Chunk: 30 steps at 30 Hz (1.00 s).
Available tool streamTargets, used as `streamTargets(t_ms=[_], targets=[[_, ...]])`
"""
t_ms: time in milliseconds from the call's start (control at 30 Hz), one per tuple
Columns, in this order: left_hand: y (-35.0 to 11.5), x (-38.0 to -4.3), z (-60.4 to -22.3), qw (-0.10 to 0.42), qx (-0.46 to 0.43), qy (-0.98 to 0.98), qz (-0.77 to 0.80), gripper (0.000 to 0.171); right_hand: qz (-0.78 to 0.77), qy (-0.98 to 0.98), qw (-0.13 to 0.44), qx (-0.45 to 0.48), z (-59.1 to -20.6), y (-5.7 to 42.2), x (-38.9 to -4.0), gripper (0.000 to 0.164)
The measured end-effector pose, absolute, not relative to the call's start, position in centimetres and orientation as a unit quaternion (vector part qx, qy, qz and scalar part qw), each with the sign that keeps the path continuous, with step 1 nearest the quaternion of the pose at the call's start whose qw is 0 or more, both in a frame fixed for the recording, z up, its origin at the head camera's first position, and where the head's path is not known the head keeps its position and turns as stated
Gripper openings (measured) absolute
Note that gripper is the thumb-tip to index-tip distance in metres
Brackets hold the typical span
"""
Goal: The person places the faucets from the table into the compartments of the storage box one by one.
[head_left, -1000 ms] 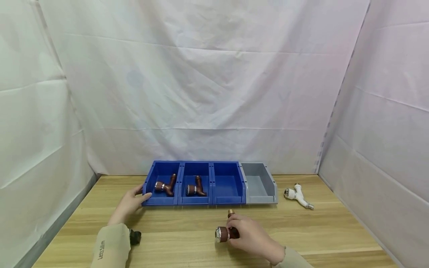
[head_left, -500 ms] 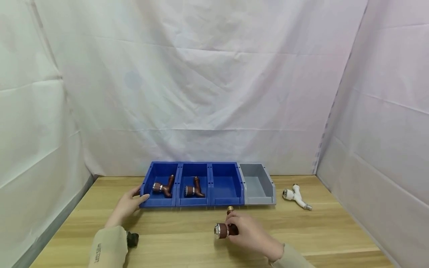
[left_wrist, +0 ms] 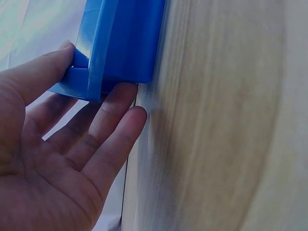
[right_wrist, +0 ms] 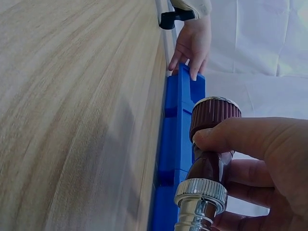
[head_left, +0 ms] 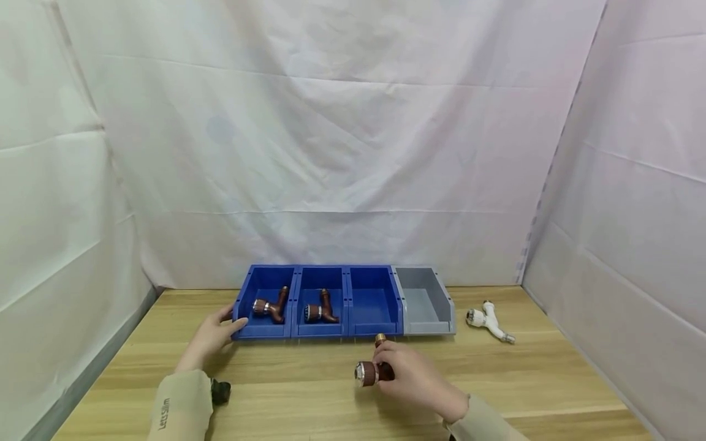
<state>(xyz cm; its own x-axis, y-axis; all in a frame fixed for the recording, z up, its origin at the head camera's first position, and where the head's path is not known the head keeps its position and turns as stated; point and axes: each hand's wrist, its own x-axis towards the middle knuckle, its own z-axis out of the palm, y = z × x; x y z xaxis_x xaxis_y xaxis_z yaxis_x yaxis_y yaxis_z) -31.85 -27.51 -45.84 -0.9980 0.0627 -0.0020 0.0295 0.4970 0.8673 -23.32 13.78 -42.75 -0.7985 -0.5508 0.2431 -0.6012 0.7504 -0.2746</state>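
My right hand (head_left: 415,375) holds a brown faucet (head_left: 368,373) by its body, above the table in front of the bins. The right wrist view shows the thumb near the faucet's ribbed brown knob (right_wrist: 214,115), with the chrome spout end pointing down. My left hand (head_left: 211,335) grips the front left corner of the leftmost blue bin (head_left: 263,331); in the left wrist view its thumb lies on the rim and fingers are against the outside. One brown faucet (head_left: 271,307) lies in that bin, another brown faucet (head_left: 322,309) in the second blue bin (head_left: 320,331).
A third blue bin (head_left: 375,329) and a grey bin (head_left: 429,328) continue the row, with nothing inside either. A white faucet (head_left: 488,321) lies on the wooden table (head_left: 298,404) right of the row. White curtains (head_left: 331,153) stand behind and at both sides.
My right hand has moved the brown faucet slightly away from me, toward the bins. My left hand keeps its grip on the bin corner.
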Motion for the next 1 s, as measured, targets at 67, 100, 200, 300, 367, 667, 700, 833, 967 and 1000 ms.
streamTargets(t_ms=[67,100,200,300,367,667,700,833,967,1000], targets=[[-27.5,-31.9,-45.9,0.012,0.025,0.865,0.502,0.069,0.17,-0.933,0.076,0.308,-42.7,13.8,-23.4,0.025],[-27.5,-31.9,-45.9,0.01,0.024,0.864,0.503,0.068,0.171,-0.933,0.076,0.308,-42.7,13.8,-23.4,0.025],[-27.5,-31.9,-45.9,0.007,0.026,0.862,0.506,0.067,0.172,-0.932,0.08,0.308,-42.7,13.9,-23.5,0.024],[-27.5,-31.9,-45.9,0.008,0.029,0.861,0.508,0.067,0.173,-0.932,0.083,0.309,-42.7,14.0,-23.5,0.023],[-27.6,-31.9,-45.9,0.011,0.03,0.861,0.508,0.067,0.172,-0.931,0.087,0.309,-42.7,14.1,-23.6,0.022],[-27.6,-31.8,-46.1,0.016,0.032,0.859,0.511,0.068,0.182,-0.936,0.073,0.291,-42.0,14.3,-24.4,0.022],[-27.6,-31.8,-46.1,0.016,0.032,0.858,0.513,0.068,0.182,-0.938,0.072,0.288,-42.0,14.3,-24.5,0.022],[-27.7,-31.9,-46.2,0.016,0.034,0.858,0.513,0.068,0.173,-0.941,0.074,0.283,-41.7,14.4,-25.0,0.023],[-27.7,-31.9,-46.1,0.017,0.038,0.863,0.504,0.068,0.169,-0.942,0.075,0.281,-41.6,14.4,-25.1,0.022],[-27.7,-31.9,-46.1,0.017,0.039,0.864,0.503,0.069,0.17,-0.942,0.074,0.281,-41.6,14.4,-25.1,0.022]])
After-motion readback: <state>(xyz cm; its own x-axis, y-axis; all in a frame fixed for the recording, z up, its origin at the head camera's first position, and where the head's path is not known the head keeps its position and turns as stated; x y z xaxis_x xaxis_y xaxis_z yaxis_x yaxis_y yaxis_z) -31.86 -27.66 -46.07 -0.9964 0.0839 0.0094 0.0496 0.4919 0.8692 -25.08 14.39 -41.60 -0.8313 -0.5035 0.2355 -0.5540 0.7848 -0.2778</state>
